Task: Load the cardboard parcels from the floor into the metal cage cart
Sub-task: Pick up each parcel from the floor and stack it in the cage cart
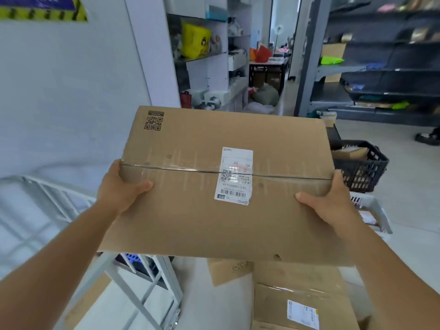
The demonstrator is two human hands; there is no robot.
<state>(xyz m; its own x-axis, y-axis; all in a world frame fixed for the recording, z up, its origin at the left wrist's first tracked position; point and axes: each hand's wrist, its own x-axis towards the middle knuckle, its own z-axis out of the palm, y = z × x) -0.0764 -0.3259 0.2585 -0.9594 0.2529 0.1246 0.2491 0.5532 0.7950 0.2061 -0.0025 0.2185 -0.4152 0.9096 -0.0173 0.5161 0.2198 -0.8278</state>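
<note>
A large flat cardboard parcel (195,210) with a white shipping label and a clear tape seam is held up in front of me. My left hand (119,186) grips its left edge, thumb on top. My right hand (326,198) grips its right edge the same way. The metal cage cart (71,206) with grey bars stands to the lower left, partly under the parcel. Below the held parcel lie more cardboard parcels (300,294), one with a label (302,313).
A black plastic crate (362,167) with packets stands at the right. White shelves (209,55) and dark metal racks (381,67) full of goods line the back. A white wall is on the left. A person's shoe (428,138) shows at the far right.
</note>
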